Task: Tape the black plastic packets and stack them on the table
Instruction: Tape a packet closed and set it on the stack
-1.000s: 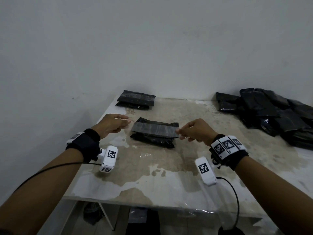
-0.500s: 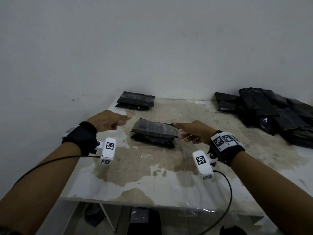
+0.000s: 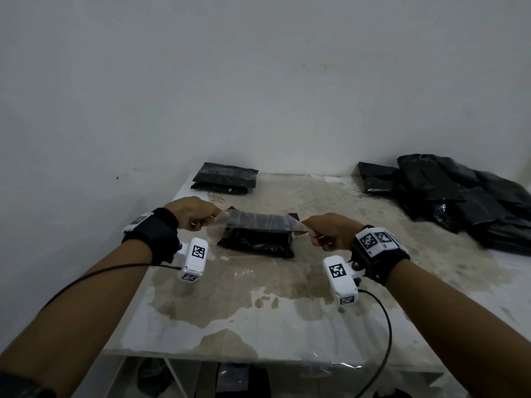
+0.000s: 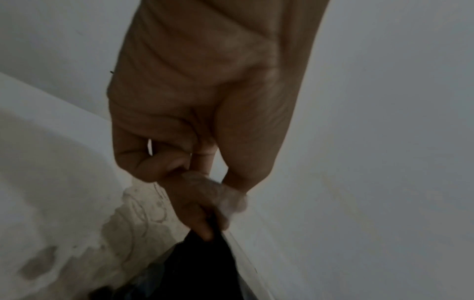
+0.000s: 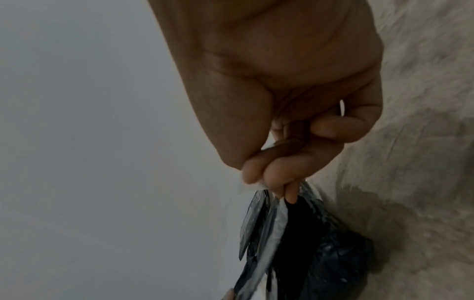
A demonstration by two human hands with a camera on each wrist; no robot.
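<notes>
A black plastic packet (image 3: 255, 242) lies in the middle of the stained table (image 3: 258, 305). Across its top stretches a strip of clear tape (image 3: 258, 221). My left hand (image 3: 198, 212) pinches the strip's left end, and my right hand (image 3: 324, 232) pinches its right end. The left wrist view shows my left hand (image 4: 218, 194) pinching the tape (image 4: 231, 201) above the packet (image 4: 200, 270). In the right wrist view my right hand (image 5: 266, 178) pinches the tape (image 5: 266, 229) beside the packet (image 5: 320, 249).
Two taped black packets (image 3: 225, 179) lie stacked at the table's far left corner by the wall. A loose pile of black packets (image 3: 454, 196) fills the far right. Dark things (image 3: 244, 380) sit under the table's front edge.
Half a second ago both hands were low at the packet's ends. They have since drawn back toward me and lifted, and the tape strip now spans between them over the packet.
</notes>
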